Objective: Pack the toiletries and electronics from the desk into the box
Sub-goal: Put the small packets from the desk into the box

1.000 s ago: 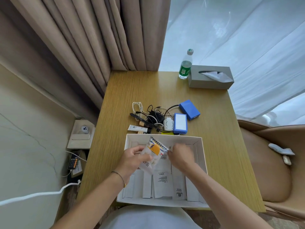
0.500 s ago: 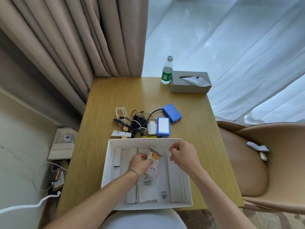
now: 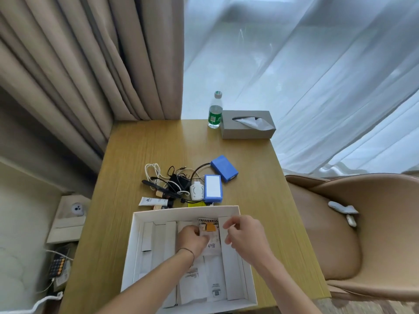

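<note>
A person's left hand point(image 3: 192, 237) pinches a small clear sachet point(image 3: 208, 228) with an orange patch and lowers it into the white box point(image 3: 136, 241) at the near edge of the counter point(image 3: 136, 150) — the packet sits low against the box's far wall, apparently so it can lie flat on the papers lining the bottom. The right hand point(image 3: 243, 234) hovers just beside it over the box, fingers loosely curled and holding nothing that can be made out, likely ready to steady or tuck the sachet in.

Still waiting on the counter, just beyond the box's far wall, is the rest of the load: a white tube point(image 3: 153, 201), a tangle of black and white cables point(image 3: 167, 180), a white charger plug point(image 3: 196, 190), and two blue battery packs point(image 3: 213, 188) — one trailing a dark lead.

Farther back stand a water bottle point(image 3: 215, 112) and a grey tissue box point(image 3: 247, 125), well apart from the pile. The knotted cables look the likeliest snag, since lifting one item may drag its neighbours. A tan chair point(image 3: 353, 223) sits to the right.
</note>
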A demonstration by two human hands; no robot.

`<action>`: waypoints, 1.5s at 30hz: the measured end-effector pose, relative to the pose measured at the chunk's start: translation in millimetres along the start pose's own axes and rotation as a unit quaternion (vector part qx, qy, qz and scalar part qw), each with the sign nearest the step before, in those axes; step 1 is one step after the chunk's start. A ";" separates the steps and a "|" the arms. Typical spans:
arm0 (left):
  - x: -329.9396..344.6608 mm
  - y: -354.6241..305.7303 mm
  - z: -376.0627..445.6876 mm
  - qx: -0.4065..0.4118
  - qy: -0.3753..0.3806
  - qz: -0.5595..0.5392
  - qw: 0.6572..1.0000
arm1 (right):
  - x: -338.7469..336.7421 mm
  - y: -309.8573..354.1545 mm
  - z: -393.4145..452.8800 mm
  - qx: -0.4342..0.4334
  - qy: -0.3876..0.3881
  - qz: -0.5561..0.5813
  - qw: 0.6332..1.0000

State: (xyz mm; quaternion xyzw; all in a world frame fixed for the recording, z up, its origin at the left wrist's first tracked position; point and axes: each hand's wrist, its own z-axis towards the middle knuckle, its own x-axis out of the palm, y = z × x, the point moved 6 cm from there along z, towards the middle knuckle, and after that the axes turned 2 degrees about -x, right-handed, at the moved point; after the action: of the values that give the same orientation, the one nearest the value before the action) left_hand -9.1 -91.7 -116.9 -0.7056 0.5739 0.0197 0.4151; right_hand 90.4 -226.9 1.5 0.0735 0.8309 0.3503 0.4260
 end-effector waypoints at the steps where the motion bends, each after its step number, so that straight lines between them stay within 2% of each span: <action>1: -1.5 -2.0 0.5 0.004 0.004 0.007 1.000 | 0.1 0.5 1.0 0.000 -0.001 -0.002 1.000; 5: -10.1 -7.3 -6.0 0.022 0.058 0.040 0.997 | 2.4 8.6 9.6 -0.014 -0.005 -0.014 1.000; 8: -27.4 -10.2 -19.9 0.064 0.086 0.086 0.991 | 4.8 23.3 17.5 -0.029 -0.006 -0.013 0.999; 11: -55.6 -16.2 -38.8 0.110 0.095 0.057 0.988 | 8.8 41.8 27.7 -0.042 0.004 -0.005 0.999; 17: -126.9 -42.8 -66.4 0.207 0.040 -0.044 0.976 | 17.7 90.2 61.0 -0.099 0.022 -0.037 0.994; 22: -172.0 -59.9 -50.7 0.235 -0.014 -0.059 0.970 | 47.5 109.5 110.4 -0.144 0.115 -0.142 0.972; 25: -185.9 -64.0 -28.4 0.225 -0.026 -0.037 0.973 | 75.8 106.7 134.7 -0.192 0.196 -0.271 0.923; 29: -196.1 -58.0 -0.2 0.198 -0.028 -0.007 0.980 | 106.8 92.8 153.0 -0.257 0.278 -0.423 0.824; 32: -198.1 -50.9 14.5 0.179 -0.018 -0.004 0.984 | 123.6 86.5 157.6 -0.360 0.273 -0.493 0.743; 35: -197.3 -43.0 23.0 0.152 -0.007 -0.020 0.988 | 132.3 84.6 151.4 -0.503 0.230 -0.547 0.628; 36: -196.1 -40.4 24.8 0.141 -0.002 -0.033 0.989 | 132.9 83.0 150.5 -0.533 0.218 -0.554 0.601; 38: -193.1 -36.0 27.4 0.126 0.007 -0.050 0.991 | 131.9 80.0 150.4 -0.568 0.205 -0.554 0.572; 40: -190.8 -32.6 29.6 0.118 0.013 -0.056 0.991 | 131.8 77.1 151.9 -0.583 0.196 -0.556 0.559; 45: -187.8 -25.0 37.1 0.103 0.023 -0.043 0.993 | 133.4 78.1 157.1 -0.564 0.191 -0.569 0.567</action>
State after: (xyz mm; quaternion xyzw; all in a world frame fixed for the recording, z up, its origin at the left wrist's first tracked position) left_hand -35.8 79.8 -32.3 -0.6833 0.5516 -0.0738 0.4727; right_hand 112.3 -31.0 -97.2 -0.7385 0.3968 0.4387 0.3236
